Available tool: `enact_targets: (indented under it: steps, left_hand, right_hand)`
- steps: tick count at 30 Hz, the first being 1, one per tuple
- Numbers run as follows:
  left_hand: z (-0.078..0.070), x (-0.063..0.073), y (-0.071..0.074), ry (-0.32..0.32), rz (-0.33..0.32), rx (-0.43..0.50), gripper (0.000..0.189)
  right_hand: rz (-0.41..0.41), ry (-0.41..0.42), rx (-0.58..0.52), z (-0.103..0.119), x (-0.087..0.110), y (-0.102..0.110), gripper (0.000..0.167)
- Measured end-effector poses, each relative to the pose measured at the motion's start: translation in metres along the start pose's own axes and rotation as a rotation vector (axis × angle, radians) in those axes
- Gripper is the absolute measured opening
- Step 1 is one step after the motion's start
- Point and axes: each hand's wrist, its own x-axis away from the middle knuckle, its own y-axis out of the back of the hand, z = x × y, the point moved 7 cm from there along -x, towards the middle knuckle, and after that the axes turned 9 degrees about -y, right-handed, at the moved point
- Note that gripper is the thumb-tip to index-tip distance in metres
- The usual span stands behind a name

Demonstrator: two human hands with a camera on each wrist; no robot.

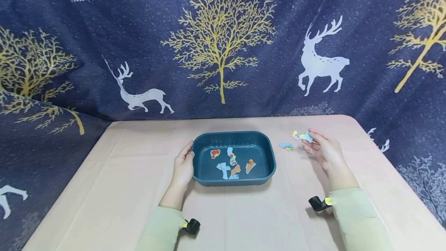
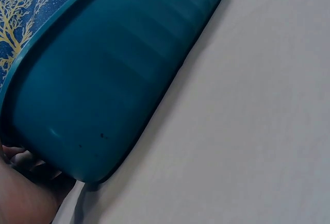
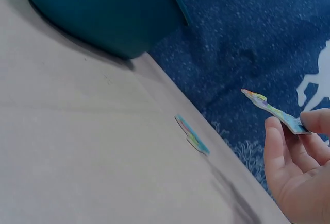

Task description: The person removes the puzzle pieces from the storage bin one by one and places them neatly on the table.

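A dark teal plastic basin (image 1: 231, 183) stands on the table, its left end gripped by my left hand (image 1: 183, 167) with the thumb at the rim. Between the thumb and fingers of my right hand (image 1: 329, 154) is pinched a thin, irregular cardboard piece (image 3: 281, 115), light blue with yellow and some orange. It is held up off the table, right of the basin. Below it a second flat piece (image 1: 286, 146), blue with yellow and pink, lies on the cloth. Inside the basin lie several similar pieces, among them a red one (image 1: 215, 153) and an orange-brown one (image 1: 250, 165).
A pale pink cloth covers the table (image 1: 104, 189). Behind it hangs a dark blue curtain (image 1: 146, 42) printed with trees and deer. A small black camera (image 1: 192, 226) is worn on the left wrist, another camera (image 1: 316, 203) on the right.
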Motion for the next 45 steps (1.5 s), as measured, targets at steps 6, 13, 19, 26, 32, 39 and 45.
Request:
enact_targets:
  steps: [6, 13, 19, 26, 32, 39, 45]
  left_hand:
    - [0.000, 0.000, 0.000, -0.005, 0.007, 0.001, 0.045]
    - [0.000, 0.000, 0.000, -0.008, 0.008, 0.005, 0.044]
    - [0.000, 0.000, 0.000, -0.007, 0.010, -0.006, 0.045]
    - [-0.001, 0.001, 0.001, 0.000, 0.013, -0.018, 0.045]
    - [-0.002, 0.002, 0.001, -0.001, 0.009, -0.021, 0.045]
    - [0.000, 0.001, 0.001, 0.007, 0.017, -0.007, 0.045]
    - [-0.001, 0.000, 0.000, 0.008, 0.017, 0.008, 0.044]
  right_hand:
    - [-0.042, -0.031, 0.027, -0.001, -0.002, 0.014, 0.010]
    - [-0.065, -0.065, 0.085, -0.005, -0.005, 0.021, 0.041]
    - [-0.099, -0.083, 0.174, -0.008, -0.008, 0.027, 0.072]
    - [-0.118, -0.093, 0.258, -0.010, -0.008, 0.031, 0.070]
    - [-0.112, -0.090, 0.310, -0.011, -0.008, 0.031, 0.068]
    - [-0.136, -0.107, 0.326, -0.011, -0.007, 0.032, 0.068]
    - [-0.151, -0.097, 0.304, -0.010, -0.006, 0.032, 0.068]
